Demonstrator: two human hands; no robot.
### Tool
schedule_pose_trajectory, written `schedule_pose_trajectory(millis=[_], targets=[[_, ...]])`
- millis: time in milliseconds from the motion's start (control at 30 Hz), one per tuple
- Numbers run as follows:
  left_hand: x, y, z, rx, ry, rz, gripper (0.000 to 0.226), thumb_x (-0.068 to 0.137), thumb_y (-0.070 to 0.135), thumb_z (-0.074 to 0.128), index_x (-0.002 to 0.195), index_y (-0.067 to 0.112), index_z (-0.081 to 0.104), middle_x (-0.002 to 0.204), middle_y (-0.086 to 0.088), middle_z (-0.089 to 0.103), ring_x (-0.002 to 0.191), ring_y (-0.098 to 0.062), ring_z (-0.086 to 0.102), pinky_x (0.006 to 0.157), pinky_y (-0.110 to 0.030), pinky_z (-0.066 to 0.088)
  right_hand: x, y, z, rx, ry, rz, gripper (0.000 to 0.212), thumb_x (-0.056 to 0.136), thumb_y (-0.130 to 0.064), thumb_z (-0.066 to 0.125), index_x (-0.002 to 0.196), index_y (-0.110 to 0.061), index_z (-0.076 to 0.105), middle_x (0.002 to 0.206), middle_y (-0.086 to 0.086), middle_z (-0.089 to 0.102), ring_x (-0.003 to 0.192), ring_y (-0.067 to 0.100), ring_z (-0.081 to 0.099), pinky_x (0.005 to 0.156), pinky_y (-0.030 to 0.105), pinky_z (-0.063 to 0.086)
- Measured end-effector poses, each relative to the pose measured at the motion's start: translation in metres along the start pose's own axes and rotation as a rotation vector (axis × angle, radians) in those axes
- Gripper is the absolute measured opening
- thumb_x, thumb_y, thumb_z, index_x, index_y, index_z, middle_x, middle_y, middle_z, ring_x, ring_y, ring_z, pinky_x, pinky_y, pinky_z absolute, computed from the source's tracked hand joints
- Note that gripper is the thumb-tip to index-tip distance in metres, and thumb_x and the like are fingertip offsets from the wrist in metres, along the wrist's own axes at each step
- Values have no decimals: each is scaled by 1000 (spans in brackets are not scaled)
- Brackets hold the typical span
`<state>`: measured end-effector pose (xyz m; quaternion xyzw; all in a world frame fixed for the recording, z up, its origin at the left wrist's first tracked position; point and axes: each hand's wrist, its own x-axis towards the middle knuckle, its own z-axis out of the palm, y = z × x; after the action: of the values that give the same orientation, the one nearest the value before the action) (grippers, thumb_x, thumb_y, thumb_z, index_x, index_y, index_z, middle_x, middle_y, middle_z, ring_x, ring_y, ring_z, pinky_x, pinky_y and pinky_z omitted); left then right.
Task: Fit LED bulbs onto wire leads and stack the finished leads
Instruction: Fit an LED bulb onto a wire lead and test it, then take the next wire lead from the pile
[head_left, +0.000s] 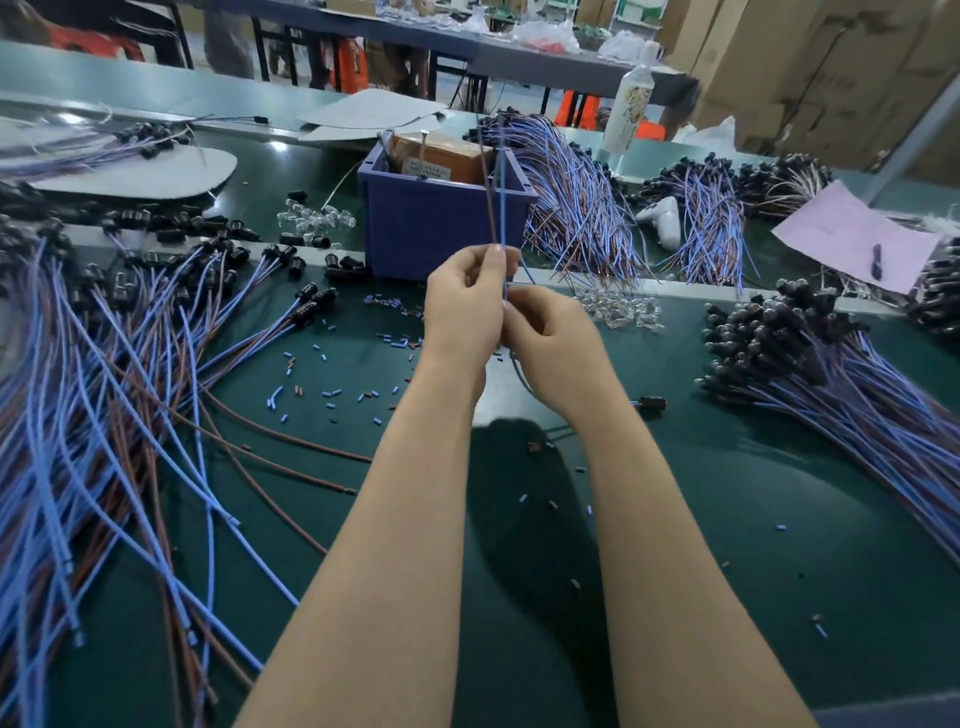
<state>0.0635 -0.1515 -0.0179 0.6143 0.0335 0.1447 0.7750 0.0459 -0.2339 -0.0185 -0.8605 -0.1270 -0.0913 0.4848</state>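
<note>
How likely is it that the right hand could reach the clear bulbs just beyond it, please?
Probably yes: the bulbs lie on the mat just past the right hand, nothing between, though its fingers pinch the lead.

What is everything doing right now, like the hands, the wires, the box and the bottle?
Left hand: pinches the wire pair.
Right hand: fingers curled round the wire pair, lower down.
Wire pair: upright, held by both hands.
Blue box: open on top, carton inside.
Bottle: standing upright.
Clear bulbs: lying in a loose heap.
Finished leads: piled at right.
</note>
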Motion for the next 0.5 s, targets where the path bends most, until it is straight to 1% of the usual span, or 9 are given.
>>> schedule_pose_trajectory(millis=[100,167,200,233,300,333,400,467,500], targets=[[-8,23,15,61,-117,138,22,97,18,51,80,22,64,70,17,66,67,9,58,64,-18,48,-3,-5,-23,-245,-8,-55,11,88,-11,53,86,-9,64,82,10,59,73,22,48,67,30,35],[-15,35,35,201,-148,271,15,95,23,56,84,22,66,87,3,69,82,-7,62,76,-30,51,-5,-7,-44,-301,141,-63,14,88,-13,53,82,-9,65,74,7,57,69,20,46,64,32,33],[-20,40,45,277,-118,335,12,93,28,57,85,22,64,94,-2,67,87,-14,61,81,-31,50,-7,-8,-54,-274,241,-67,16,90,-15,53,78,-9,63,67,5,57,65,18,47,62,31,36],[-27,42,55,326,-63,385,14,93,32,58,82,23,61,91,-2,65,84,-14,60,80,-27,49,-10,-8,-65,-231,352,-73,21,92,-18,54,73,-11,60,61,0,56,60,15,47,60,29,38],[-39,38,73,352,-50,389,33,95,37,53,65,22,50,66,6,56,61,-6,51,61,-23,40,-16,-6,-87,-101,571,-72,27,94,-21,53,68,-17,57,58,-8,54,55,6,50,60,27,43],[-46,34,83,353,-148,288,43,97,40,48,58,21,47,55,7,50,51,-6,45,55,-27,35,-20,-4,-98,-2,664,-59,26,95,-21,53,71,-18,60,58,-11,56,54,2,53,61,25,47],[-59,22,106,267,-408,-79,59,99,49,34,55,15,51,44,4,45,37,-10,39,43,-20,28,-27,0,-119,253,817,-19,26,97,-18,51,74,-18,63,54,-11,58,50,1,55,57,22,50],[-69,14,131,-7,-536,-414,59,99,53,26,67,12,54,44,3,43,29,-6,33,36,-11,24,-38,7,-137,510,913,9,29,98,-17,49,72,-18,62,49,-10,58,45,3,53,49,19,46],[-72,12,144,-188,-529,-493,52,101,49,26,73,13,52,46,4,43,29,-4,30,35,-9,23,-44,12,-144,582,954,21,29,98,-17,48,72,-18,61,48,-9,57,43,4,51,46,18,43]])
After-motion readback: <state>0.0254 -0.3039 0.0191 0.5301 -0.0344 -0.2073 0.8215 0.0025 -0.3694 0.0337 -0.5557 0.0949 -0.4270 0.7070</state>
